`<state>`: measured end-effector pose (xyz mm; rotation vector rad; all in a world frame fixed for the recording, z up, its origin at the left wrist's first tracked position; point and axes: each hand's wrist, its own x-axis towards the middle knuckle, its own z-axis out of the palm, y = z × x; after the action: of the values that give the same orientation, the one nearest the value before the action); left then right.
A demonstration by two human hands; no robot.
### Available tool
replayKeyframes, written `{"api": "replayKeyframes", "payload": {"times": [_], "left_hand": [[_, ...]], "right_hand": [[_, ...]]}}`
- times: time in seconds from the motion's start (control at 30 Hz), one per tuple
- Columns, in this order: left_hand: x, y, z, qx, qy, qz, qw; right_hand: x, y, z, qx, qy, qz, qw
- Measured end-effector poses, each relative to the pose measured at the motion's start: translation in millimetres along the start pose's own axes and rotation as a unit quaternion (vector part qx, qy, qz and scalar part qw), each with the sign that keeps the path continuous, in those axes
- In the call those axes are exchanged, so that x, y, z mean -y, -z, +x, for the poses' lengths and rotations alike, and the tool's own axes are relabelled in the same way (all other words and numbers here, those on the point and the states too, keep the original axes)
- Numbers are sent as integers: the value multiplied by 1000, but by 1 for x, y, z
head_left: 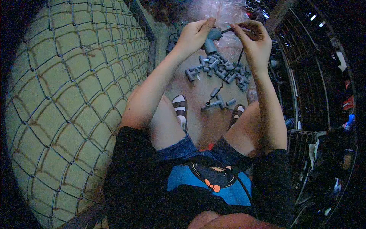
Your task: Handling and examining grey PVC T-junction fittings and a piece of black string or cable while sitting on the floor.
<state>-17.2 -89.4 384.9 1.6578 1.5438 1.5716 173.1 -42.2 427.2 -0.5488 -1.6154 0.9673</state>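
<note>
My left hand [194,36] is closed around a grey pipe tee [210,46], raised above the floor at the top of the view. One branch of the tee points down; another points toward my right hand [256,40]. The right fingers are pinched on the end of a thin dark strip [226,30] that reaches to the tee's opening. Whether the strip runs through the tee is hidden. Below both hands lies a heap of smaller grey pipe fittings [220,73]. Nearer my feet are several more loose fittings [217,103].
A chain-link fence [80,84] rises along my left side. Clear plastic wrapping [228,42] lies beyond the heap. Dark metal racks [305,76] stand on the right. My sandalled feet [180,110] flank the loose fittings.
</note>
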Motion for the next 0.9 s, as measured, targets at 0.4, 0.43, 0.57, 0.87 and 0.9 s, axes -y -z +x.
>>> {"api": "replayKeyframes", "payload": {"times": [0.4,0.43,0.57,0.87,0.9], "left_hand": [[-8,2,-6,32,30,-12,999],[-10,2,-7,40,39,-26,998],[-13,-1,-9,62,65,-69,994],[-5,13,-2,119,165,-33,979],[-5,15,-2,116,167,-26,979]], "right_hand": [[1,1,-10,127,-72,-35,989],[1,1,-10,126,-80,-19,989],[-3,1,-10,85,-157,8,984],[-7,8,-10,211,-10,-177,961],[-6,11,-11,234,-15,-188,954]]}}
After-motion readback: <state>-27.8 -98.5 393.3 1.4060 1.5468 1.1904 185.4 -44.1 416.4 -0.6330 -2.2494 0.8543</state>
